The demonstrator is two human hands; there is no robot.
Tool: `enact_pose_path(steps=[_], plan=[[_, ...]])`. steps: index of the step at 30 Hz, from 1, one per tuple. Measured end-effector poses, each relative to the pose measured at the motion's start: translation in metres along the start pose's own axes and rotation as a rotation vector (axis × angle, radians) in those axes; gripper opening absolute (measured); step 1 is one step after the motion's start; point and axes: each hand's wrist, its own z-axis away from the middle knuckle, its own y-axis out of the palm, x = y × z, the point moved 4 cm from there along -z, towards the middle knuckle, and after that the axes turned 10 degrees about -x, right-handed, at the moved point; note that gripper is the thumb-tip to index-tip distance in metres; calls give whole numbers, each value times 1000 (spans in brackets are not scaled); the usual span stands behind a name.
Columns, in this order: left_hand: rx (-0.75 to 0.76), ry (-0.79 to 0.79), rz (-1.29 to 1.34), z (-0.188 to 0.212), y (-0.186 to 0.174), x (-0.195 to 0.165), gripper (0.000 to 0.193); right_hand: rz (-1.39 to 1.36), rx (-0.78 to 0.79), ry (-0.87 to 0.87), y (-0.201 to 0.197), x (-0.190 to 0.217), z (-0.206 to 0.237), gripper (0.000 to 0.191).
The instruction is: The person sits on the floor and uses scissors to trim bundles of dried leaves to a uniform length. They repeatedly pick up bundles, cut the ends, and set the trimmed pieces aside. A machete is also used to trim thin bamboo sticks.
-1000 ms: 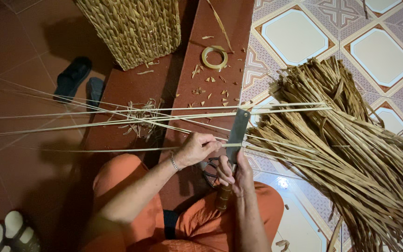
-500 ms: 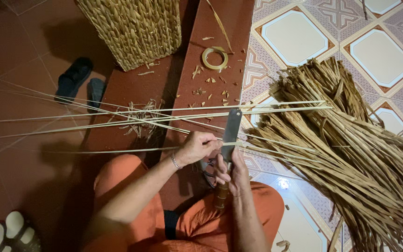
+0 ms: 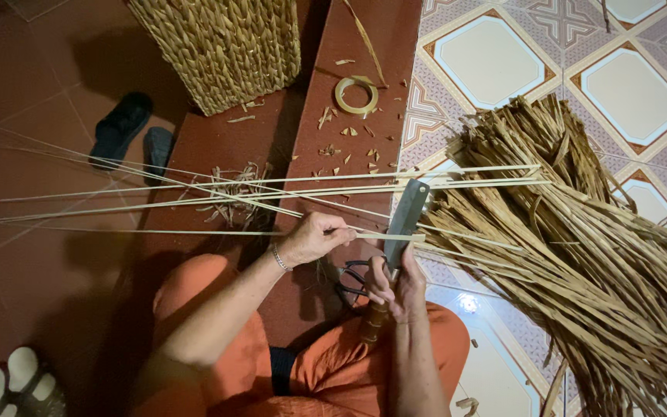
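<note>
Right hand (image 3: 395, 282): I'm clenched on the wooden handle of the knife (image 3: 404, 220), blade upright.
Left hand (image 3: 314, 238): just left of the knife, pinching the cane strip (image 3: 194, 231), wrist low.
Strip: lies across my lap, touching the blade.
Doing it well: I'd keep the strip taut and the edge shallow.
Reed bundle (image 3: 580, 255): right of the knife, on the floor.

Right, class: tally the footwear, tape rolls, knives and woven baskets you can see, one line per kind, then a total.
Dark sandals: 2
White shoes: 2
Tape roll: 1
Knife: 1
Woven basket: 1
Total: 7
</note>
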Motion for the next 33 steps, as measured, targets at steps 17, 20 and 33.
enact_pose_path(steps=[17,20,33], plan=[[-13,-3,63,3,10,-2,16,143,-55,13,7,-6,2,72],[-45,65,6,3,9,-7,20,133,-84,6,-1,-7,2,67],[-51,52,-27,4,12,-8,19,85,-99,10,5,-16,-4,47]])
